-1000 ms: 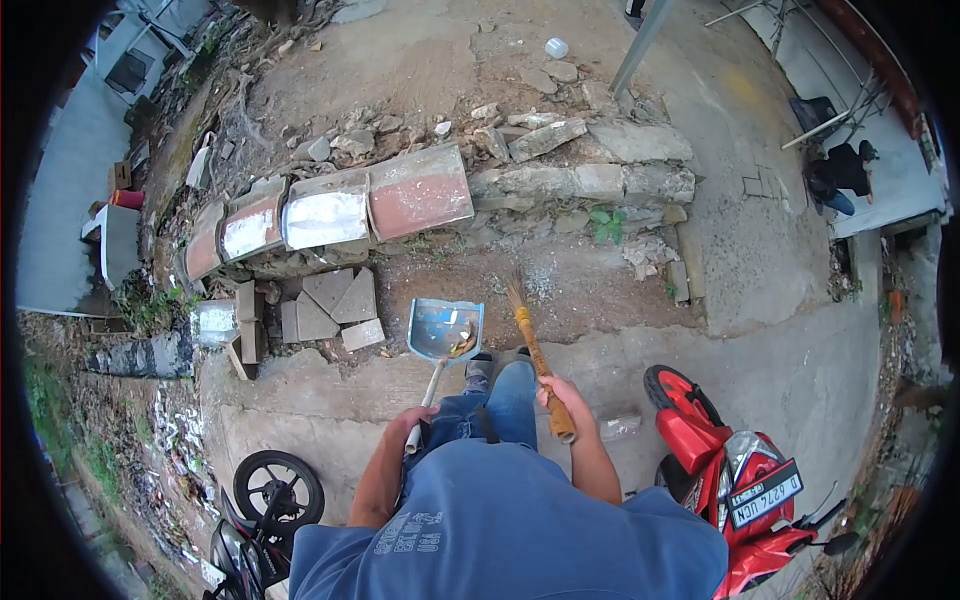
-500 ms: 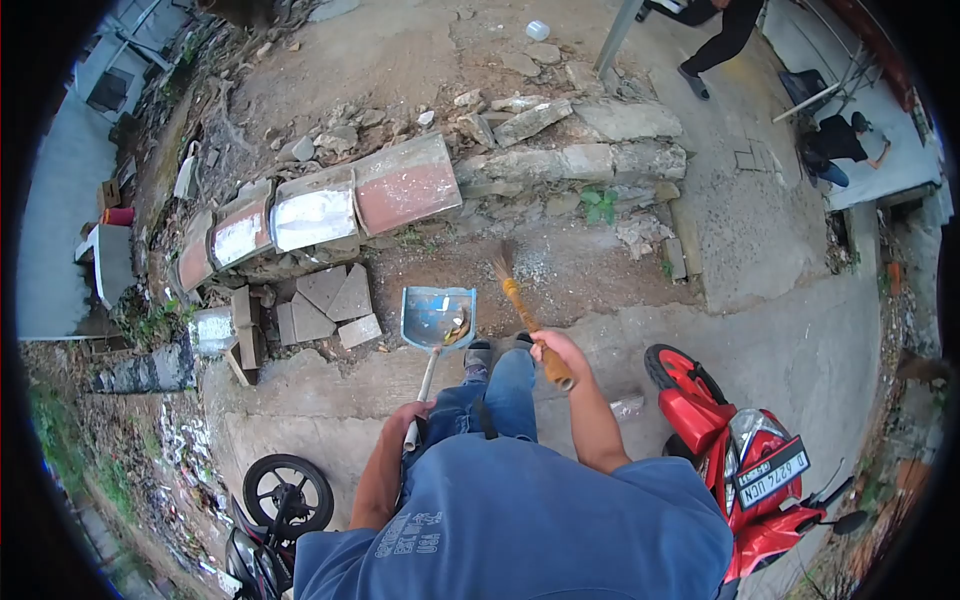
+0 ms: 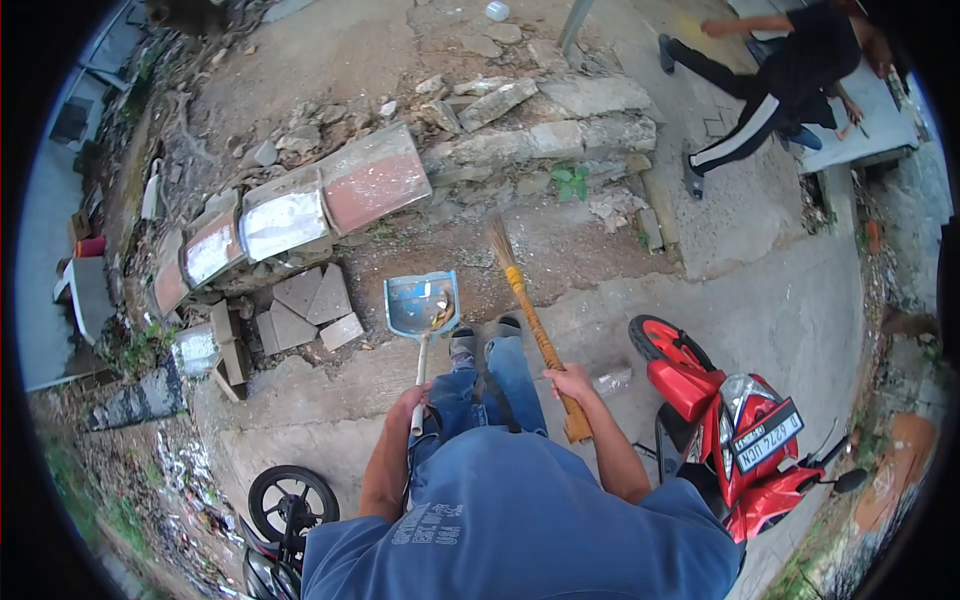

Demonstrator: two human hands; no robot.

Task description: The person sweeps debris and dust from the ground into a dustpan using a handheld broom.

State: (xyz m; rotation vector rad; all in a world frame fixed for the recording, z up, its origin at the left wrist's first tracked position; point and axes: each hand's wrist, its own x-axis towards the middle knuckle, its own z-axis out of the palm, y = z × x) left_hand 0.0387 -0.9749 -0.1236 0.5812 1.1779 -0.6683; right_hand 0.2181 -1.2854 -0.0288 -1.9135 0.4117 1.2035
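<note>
My left hand (image 3: 412,398) is closed around the pale handle of a long-handled dustpan (image 3: 408,312). Its worn blue pan rests on the ground just ahead of my feet, with some dry leaves (image 3: 442,314) inside at the right. My right hand (image 3: 569,382) grips a broom (image 3: 537,332) by its wrapped, yellow-brown handle. The bristles (image 3: 499,240) point forward over the dirt strip, to the right of the pan; whether they touch the ground I cannot tell.
Paving blocks (image 3: 308,300) lie left of the dustpan, below a low broken wall (image 3: 375,180). A red motorcycle (image 3: 715,420) stands at right, another motorcycle (image 3: 292,505) at lower left. A person in black (image 3: 765,90) strides at upper right; someone else is partly hidden behind.
My right hand has drawn back toward my body with the broom. The dustpan stays in front of my feet. The person in black has come further into view, and the camera view has shifted slightly.
</note>
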